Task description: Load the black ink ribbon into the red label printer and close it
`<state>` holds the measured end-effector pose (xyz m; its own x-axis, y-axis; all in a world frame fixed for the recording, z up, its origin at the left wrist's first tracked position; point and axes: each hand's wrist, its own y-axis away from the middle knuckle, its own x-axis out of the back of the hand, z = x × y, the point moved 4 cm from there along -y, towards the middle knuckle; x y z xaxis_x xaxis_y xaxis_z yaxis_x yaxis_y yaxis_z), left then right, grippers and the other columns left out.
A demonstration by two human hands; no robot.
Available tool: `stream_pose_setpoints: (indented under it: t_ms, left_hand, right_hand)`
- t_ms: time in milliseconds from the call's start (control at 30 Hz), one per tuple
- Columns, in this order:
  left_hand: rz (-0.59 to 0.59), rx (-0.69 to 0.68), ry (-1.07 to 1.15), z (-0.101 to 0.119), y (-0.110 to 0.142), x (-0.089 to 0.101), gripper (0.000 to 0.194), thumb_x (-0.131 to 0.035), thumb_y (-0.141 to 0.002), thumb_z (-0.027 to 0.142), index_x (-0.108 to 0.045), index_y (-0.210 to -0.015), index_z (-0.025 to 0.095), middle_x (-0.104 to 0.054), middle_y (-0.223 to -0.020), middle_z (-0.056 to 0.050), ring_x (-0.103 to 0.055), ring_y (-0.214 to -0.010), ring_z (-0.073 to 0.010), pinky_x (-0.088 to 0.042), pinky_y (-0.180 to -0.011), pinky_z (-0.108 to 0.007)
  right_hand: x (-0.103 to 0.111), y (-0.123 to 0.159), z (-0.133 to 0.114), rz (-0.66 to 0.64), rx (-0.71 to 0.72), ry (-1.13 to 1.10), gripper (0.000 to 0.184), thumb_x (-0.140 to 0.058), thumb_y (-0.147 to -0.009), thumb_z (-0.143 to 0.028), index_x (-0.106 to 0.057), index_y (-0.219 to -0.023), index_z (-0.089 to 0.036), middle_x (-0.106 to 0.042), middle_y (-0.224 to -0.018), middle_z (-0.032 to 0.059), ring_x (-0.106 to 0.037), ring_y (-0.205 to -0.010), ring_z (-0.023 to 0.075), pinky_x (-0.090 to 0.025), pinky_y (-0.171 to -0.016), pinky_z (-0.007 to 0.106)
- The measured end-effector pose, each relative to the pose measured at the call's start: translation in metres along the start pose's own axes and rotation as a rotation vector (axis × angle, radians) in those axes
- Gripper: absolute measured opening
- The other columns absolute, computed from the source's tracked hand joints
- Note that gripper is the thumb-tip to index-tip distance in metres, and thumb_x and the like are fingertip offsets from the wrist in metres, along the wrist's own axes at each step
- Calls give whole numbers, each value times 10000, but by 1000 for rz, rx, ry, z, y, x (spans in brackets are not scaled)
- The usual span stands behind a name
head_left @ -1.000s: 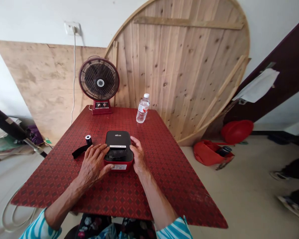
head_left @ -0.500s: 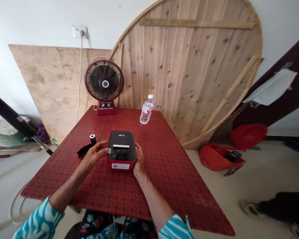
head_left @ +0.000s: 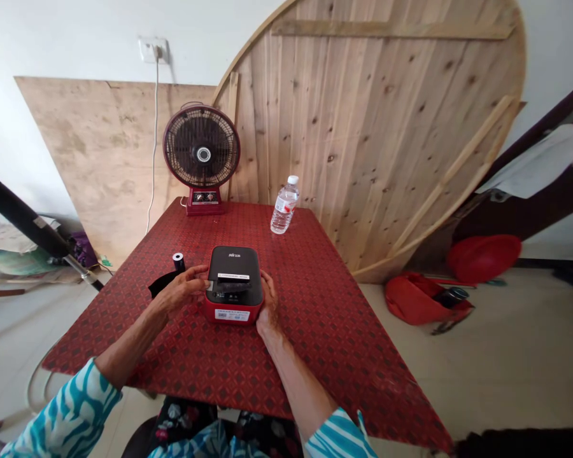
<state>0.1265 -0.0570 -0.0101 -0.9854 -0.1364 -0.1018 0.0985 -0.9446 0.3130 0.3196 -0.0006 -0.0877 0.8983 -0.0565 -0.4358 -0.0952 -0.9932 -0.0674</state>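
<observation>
A small red and black box-shaped device [head_left: 233, 273] stands near the middle of a red patterned table [head_left: 325, 318]. My left hand [head_left: 181, 289] grips its left side, fingers curled, the tips at the edge of the black top. On the device's right side lies my right hand [head_left: 268, 304], fingers pressed along the wall. A black strip with a small black and white roll [head_left: 177, 261] at its far end rests on the table just left of my left hand.
At the table's back edge stand a dark red fan [head_left: 202, 156] and a clear water bottle [head_left: 285, 207]. A round wooden panel [head_left: 363, 127] leans on the wall behind. Red bags [head_left: 424, 299] lie on the floor to the right.
My left hand has slid off the device's top to its left side. My right hand has settled lower against the right side. The camera view has shifted slightly.
</observation>
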Motion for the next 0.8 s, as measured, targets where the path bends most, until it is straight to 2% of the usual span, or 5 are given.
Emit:
stream_pose_setpoints:
  t_ms: [200,333,567,700,800]
  left_hand:
    - [-9,-25,27,-4,-1,-2,575,-737,-566,280,-572,-1108,180,-658,-969,-44,-646,-796,-174,-460,-678,-281]
    - [-48,-59,6,-6,-2,-2,599,-710,-611,307,-561,-1172,161,-671,-991,-63,-660,-860,-207,-480,-707,-300]
    - [-30,-122,-55,-4,-1,1,657,-704,-636,327,-545,-1243,135,-704,-976,-79,-670,-889,-235,-490,-756,-329]
    - [-33,-301,-256,16,2,3,562,-696,-678,423,-617,-1152,132,-720,-944,-88,-661,-912,-252,-493,-802,-346]
    - [-31,-517,-569,41,0,-8,386,-594,-793,434,-684,-1055,166,-721,-970,-89,-665,-888,-239,-497,-805,-342]
  right_hand:
    - [-1,3,0,23,-96,-80,411,-634,-743,-487,-628,-1062,-228,-700,-890,0,-633,-762,181,-469,-672,282]
    - [-2,4,-3,15,-93,-93,396,-651,-729,-478,-628,-1038,-232,-686,-855,-12,-609,-718,170,-455,-649,276]
    - [-3,3,-4,14,-78,-85,428,-657,-722,-503,-630,-1043,-220,-697,-904,10,-625,-806,193,-466,-690,291]
    - [-2,2,-2,22,-59,-79,437,-640,-735,-525,-643,-1045,-218,-698,-931,13,-616,-790,183,-465,-710,297]
    - [-2,1,-1,22,-38,-73,436,-639,-736,-522,-647,-1049,-219,-698,-979,20,-617,-823,191,-469,-746,312]
